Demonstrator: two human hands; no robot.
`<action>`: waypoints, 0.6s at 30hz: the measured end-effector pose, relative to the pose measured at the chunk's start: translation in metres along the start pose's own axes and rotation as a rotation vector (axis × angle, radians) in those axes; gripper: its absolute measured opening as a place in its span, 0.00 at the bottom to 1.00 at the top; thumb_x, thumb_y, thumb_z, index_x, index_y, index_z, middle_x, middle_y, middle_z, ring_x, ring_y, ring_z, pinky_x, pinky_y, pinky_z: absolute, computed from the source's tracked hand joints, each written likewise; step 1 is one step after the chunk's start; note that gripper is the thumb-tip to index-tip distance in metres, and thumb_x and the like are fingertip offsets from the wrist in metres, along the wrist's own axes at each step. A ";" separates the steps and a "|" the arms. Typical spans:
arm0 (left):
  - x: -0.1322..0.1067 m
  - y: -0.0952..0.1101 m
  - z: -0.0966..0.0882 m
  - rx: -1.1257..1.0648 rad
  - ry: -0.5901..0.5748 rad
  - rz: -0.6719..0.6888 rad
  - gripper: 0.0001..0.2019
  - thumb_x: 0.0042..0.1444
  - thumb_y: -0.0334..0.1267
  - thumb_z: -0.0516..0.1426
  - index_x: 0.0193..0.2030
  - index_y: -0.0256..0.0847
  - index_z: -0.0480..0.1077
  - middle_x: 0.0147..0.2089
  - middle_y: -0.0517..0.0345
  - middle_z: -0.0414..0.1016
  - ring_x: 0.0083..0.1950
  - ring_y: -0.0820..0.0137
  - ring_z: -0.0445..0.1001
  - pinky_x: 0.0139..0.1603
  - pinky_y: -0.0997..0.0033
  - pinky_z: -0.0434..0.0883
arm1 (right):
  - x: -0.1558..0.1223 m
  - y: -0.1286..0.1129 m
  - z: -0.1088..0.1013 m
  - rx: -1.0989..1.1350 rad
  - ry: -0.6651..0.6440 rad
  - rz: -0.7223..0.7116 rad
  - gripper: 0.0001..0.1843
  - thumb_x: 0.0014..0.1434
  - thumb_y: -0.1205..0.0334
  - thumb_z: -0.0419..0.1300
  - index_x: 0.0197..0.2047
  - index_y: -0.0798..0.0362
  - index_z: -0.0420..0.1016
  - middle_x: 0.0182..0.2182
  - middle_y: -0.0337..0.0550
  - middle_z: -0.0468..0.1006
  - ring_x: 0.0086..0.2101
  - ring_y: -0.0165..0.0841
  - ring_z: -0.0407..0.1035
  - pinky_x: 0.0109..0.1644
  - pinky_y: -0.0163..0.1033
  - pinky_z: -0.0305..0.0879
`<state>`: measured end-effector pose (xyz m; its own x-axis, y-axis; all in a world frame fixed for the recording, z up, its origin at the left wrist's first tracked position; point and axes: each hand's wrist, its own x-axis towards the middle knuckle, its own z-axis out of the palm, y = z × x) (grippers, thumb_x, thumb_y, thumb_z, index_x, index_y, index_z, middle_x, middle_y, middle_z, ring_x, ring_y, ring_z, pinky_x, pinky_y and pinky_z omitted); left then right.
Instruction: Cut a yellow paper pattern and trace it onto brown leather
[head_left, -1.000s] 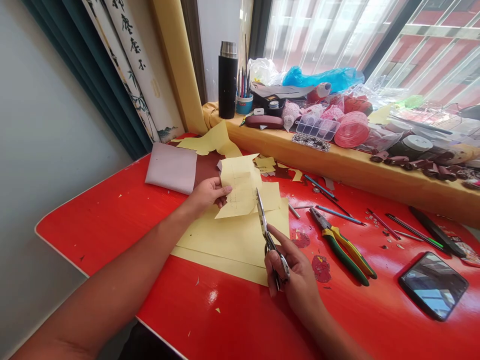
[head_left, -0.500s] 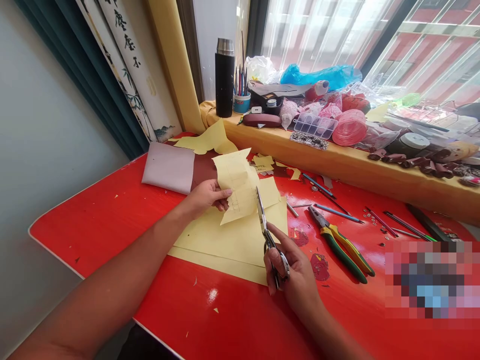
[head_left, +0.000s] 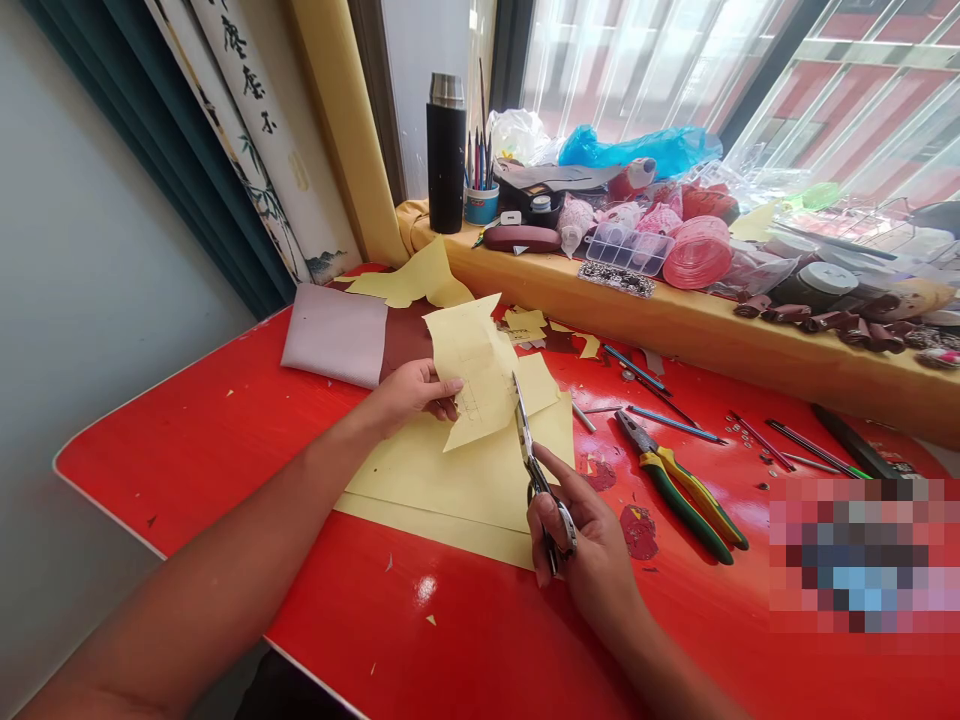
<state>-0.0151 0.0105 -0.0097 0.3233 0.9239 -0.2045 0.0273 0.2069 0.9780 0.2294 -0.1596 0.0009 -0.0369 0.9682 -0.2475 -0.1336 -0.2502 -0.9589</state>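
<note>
1. Left hand [head_left: 411,396] grips yellow paper template [head_left: 472,375] over yellow sheet [head_left: 450,490], mid-table [head_left: 172,470].
2. Right hand [head_left: 589,545] holds scissors [head_left: 541,480], blades narrow, tips at template edge.
3. Pliers [head_left: 679,495] near right hand.

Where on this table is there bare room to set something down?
Two red patches, with a few flecks: one between the table's left edge, the pale pouch and the left forearm; one in front of the yellow sheet, beside the right hand. Crowded: right of that hand, around the pliers, and the windowsill.
</note>
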 end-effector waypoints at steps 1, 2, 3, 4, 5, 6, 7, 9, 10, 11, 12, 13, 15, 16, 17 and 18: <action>0.000 0.000 0.000 -0.003 0.013 0.004 0.27 0.44 0.54 0.76 0.41 0.36 0.77 0.34 0.50 0.83 0.29 0.67 0.80 0.30 0.70 0.75 | 0.000 0.000 0.000 0.001 -0.001 -0.001 0.48 0.61 0.36 0.70 0.74 0.57 0.68 0.22 0.28 0.68 0.13 0.28 0.67 0.18 0.33 0.57; 0.000 0.000 0.000 -0.008 0.024 0.009 0.27 0.43 0.54 0.76 0.42 0.36 0.78 0.35 0.50 0.84 0.30 0.68 0.80 0.31 0.69 0.75 | 0.000 0.000 0.000 0.003 0.000 -0.003 0.47 0.61 0.36 0.70 0.74 0.56 0.68 0.22 0.27 0.67 0.13 0.28 0.66 0.18 0.33 0.57; 0.000 0.001 0.000 -0.014 0.035 0.014 0.28 0.43 0.54 0.76 0.43 0.36 0.78 0.37 0.50 0.84 0.31 0.68 0.79 0.32 0.69 0.75 | 0.000 0.001 0.000 0.005 0.001 -0.003 0.47 0.62 0.37 0.70 0.74 0.56 0.69 0.22 0.27 0.66 0.13 0.28 0.66 0.18 0.33 0.57; 0.000 0.001 0.000 -0.022 0.045 0.018 0.28 0.43 0.55 0.76 0.43 0.36 0.79 0.38 0.49 0.84 0.31 0.68 0.79 0.33 0.68 0.76 | 0.000 0.002 0.000 0.008 0.004 -0.006 0.46 0.62 0.37 0.70 0.74 0.56 0.69 0.21 0.26 0.66 0.13 0.28 0.66 0.17 0.33 0.58; 0.001 0.001 0.000 -0.031 0.057 0.022 0.29 0.42 0.55 0.76 0.43 0.36 0.79 0.39 0.49 0.84 0.32 0.68 0.79 0.34 0.67 0.76 | 0.000 0.004 0.000 0.014 0.006 -0.010 0.45 0.62 0.38 0.70 0.73 0.55 0.70 0.21 0.26 0.65 0.13 0.28 0.65 0.17 0.33 0.60; 0.001 0.001 0.000 -0.041 0.071 0.028 0.29 0.42 0.55 0.76 0.43 0.36 0.80 0.40 0.49 0.84 0.33 0.68 0.78 0.35 0.67 0.76 | 0.000 0.007 0.000 0.020 0.007 -0.016 0.45 0.62 0.38 0.70 0.73 0.55 0.70 0.21 0.26 0.65 0.13 0.28 0.65 0.16 0.33 0.61; 0.001 0.000 0.000 -0.050 0.086 0.037 0.29 0.42 0.55 0.76 0.43 0.36 0.80 0.40 0.50 0.84 0.33 0.69 0.77 0.35 0.67 0.76 | 0.001 0.009 0.000 0.025 0.008 -0.023 0.44 0.62 0.39 0.70 0.73 0.54 0.71 0.21 0.26 0.65 0.13 0.28 0.64 0.16 0.34 0.63; 0.002 0.000 -0.001 -0.063 0.120 0.056 0.28 0.42 0.55 0.76 0.42 0.36 0.80 0.40 0.50 0.83 0.35 0.68 0.77 0.35 0.68 0.75 | 0.001 0.014 -0.001 0.028 0.005 -0.036 0.43 0.62 0.40 0.71 0.73 0.53 0.72 0.20 0.26 0.64 0.13 0.28 0.63 0.15 0.35 0.66; 0.002 -0.001 -0.001 -0.067 0.139 0.064 0.28 0.42 0.56 0.76 0.42 0.37 0.80 0.39 0.51 0.83 0.35 0.68 0.77 0.35 0.69 0.74 | 0.001 0.016 -0.001 0.024 -0.001 -0.039 0.43 0.62 0.40 0.71 0.73 0.53 0.72 0.20 0.26 0.63 0.13 0.28 0.63 0.15 0.35 0.67; 0.003 -0.001 -0.002 -0.073 0.158 0.069 0.28 0.42 0.56 0.76 0.42 0.37 0.80 0.40 0.51 0.83 0.36 0.68 0.77 0.35 0.69 0.74 | 0.001 0.017 -0.001 0.017 -0.009 -0.040 0.42 0.62 0.40 0.71 0.73 0.53 0.72 0.20 0.26 0.63 0.13 0.28 0.63 0.15 0.35 0.67; 0.003 -0.002 -0.002 -0.082 0.173 0.071 0.28 0.42 0.56 0.76 0.42 0.38 0.80 0.40 0.51 0.83 0.36 0.68 0.78 0.35 0.70 0.73 | 0.000 0.017 -0.001 0.010 -0.018 -0.041 0.42 0.63 0.40 0.71 0.73 0.52 0.73 0.20 0.26 0.63 0.13 0.28 0.62 0.15 0.36 0.68; 0.004 -0.002 -0.003 -0.092 0.184 0.071 0.28 0.43 0.57 0.76 0.42 0.38 0.80 0.40 0.52 0.84 0.37 0.68 0.78 0.36 0.70 0.74 | -0.001 0.016 -0.001 0.002 -0.030 -0.041 0.41 0.63 0.41 0.71 0.73 0.52 0.73 0.20 0.26 0.63 0.13 0.28 0.62 0.15 0.36 0.68; 0.004 -0.002 -0.003 -0.115 0.197 0.080 0.28 0.42 0.57 0.76 0.43 0.38 0.79 0.41 0.52 0.84 0.39 0.66 0.80 0.39 0.67 0.76 | -0.003 0.012 -0.001 -0.017 -0.069 -0.036 0.40 0.64 0.42 0.70 0.73 0.51 0.73 0.21 0.27 0.64 0.14 0.28 0.62 0.16 0.36 0.69; 0.004 -0.002 -0.003 -0.123 0.202 0.089 0.29 0.42 0.58 0.76 0.43 0.39 0.79 0.41 0.52 0.84 0.39 0.65 0.80 0.41 0.65 0.77 | -0.004 0.010 0.000 -0.027 -0.089 -0.033 0.39 0.64 0.42 0.70 0.73 0.51 0.73 0.22 0.28 0.65 0.15 0.28 0.63 0.17 0.37 0.70; 0.004 -0.002 -0.003 -0.126 0.207 0.100 0.29 0.42 0.59 0.75 0.43 0.39 0.78 0.41 0.52 0.84 0.39 0.64 0.81 0.42 0.63 0.78 | -0.005 0.008 0.000 -0.035 -0.106 -0.029 0.39 0.65 0.43 0.70 0.73 0.50 0.73 0.22 0.29 0.66 0.15 0.28 0.64 0.18 0.37 0.71; 0.004 -0.001 -0.003 -0.123 0.214 0.112 0.30 0.42 0.59 0.75 0.42 0.39 0.78 0.40 0.52 0.84 0.39 0.63 0.81 0.43 0.62 0.79 | -0.006 0.006 0.000 -0.042 -0.116 -0.026 0.38 0.65 0.43 0.70 0.73 0.50 0.73 0.23 0.29 0.66 0.15 0.29 0.64 0.19 0.38 0.72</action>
<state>-0.0168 0.0151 -0.0118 0.1100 0.9876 -0.1124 -0.1168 0.1251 0.9852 0.2288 -0.1671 -0.0036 -0.1490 0.9668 -0.2074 -0.0948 -0.2227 -0.9703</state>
